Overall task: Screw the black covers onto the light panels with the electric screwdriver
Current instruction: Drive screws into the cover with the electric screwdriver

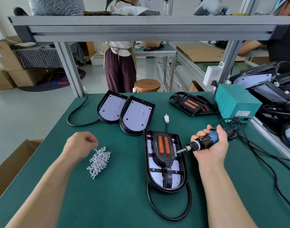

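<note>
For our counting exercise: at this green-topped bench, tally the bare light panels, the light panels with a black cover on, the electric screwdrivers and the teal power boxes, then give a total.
bare light panels: 2
covered light panel: 1
electric screwdriver: 1
teal power box: 1
Total: 5

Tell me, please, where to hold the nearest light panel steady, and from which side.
Hold the light panel by its straight left rim, coming from the left with the left hand. That long edge is bare; the black cover fills the middle, the cable loops at the rounded near end, and the right hand holds the screwdriver on the right.
</note>
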`<state>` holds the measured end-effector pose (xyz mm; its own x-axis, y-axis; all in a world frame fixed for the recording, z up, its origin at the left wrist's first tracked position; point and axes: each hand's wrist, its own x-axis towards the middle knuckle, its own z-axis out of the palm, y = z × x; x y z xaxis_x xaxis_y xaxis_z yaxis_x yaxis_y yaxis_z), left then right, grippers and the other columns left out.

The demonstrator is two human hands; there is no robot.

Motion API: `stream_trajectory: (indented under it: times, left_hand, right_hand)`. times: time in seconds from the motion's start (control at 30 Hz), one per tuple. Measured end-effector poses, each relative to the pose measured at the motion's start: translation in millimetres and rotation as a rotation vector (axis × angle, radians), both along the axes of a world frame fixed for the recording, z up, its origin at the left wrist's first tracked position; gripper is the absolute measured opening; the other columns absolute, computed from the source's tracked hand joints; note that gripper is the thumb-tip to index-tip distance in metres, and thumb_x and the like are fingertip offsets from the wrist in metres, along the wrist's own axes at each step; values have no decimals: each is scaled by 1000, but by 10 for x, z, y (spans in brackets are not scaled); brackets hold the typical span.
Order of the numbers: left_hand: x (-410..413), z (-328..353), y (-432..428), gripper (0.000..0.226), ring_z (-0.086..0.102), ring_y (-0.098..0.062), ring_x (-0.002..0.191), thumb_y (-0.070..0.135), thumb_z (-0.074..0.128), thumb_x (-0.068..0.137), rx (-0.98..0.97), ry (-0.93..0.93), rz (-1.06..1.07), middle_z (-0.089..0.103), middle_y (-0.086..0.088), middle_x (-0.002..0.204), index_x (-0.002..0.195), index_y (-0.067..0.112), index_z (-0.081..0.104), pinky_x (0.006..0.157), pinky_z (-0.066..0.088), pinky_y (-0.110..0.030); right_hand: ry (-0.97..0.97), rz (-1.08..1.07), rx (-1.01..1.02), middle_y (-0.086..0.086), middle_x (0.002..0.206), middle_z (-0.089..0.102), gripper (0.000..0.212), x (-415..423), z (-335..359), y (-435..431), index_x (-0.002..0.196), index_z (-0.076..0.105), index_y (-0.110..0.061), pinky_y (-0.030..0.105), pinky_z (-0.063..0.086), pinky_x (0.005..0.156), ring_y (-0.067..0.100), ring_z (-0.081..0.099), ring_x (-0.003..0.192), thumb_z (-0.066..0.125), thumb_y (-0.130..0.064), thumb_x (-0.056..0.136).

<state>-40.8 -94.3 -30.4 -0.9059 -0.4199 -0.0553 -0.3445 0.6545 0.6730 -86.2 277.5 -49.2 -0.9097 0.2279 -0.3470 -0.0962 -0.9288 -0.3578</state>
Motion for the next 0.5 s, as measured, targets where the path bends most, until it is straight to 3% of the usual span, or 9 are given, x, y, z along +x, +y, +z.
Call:
stream_trajectory:
  times: [0.13, 0.33, 0.5]
  left_hand:
    - [-40, 34, -3, 16, 63, -19, 72, 7, 80, 74, -99, -113, -128, 71, 1, 73, 71, 21, 72, 60, 44, -24]
    - [-78, 75, -6, 14, 60, -14, 67, 6, 76, 75, -269, -172, -229, 68, 3, 70, 72, 19, 71, 64, 47, -24]
    - [-57, 64, -48, 15, 58, -12, 63, 6, 76, 77, -222, -185, -242, 66, 5, 67, 73, 19, 70, 64, 46, -25]
  right_hand:
    - [-4, 4, -1, -9, 67, 53, 21, 3, -2, 1, 92, 59, -17, 22, 34, 58, 9, 49, 53, 63, -38, 94]
    - [6, 8, 4, -9, 66, 54, 21, 4, -4, 12, 91, 59, -17, 22, 35, 56, 9, 50, 52, 62, -37, 95]
    - [4, 17, 3, -8, 66, 53, 20, 3, -10, 11, 91, 59, -17, 22, 35, 56, 9, 50, 52, 62, -37, 94]
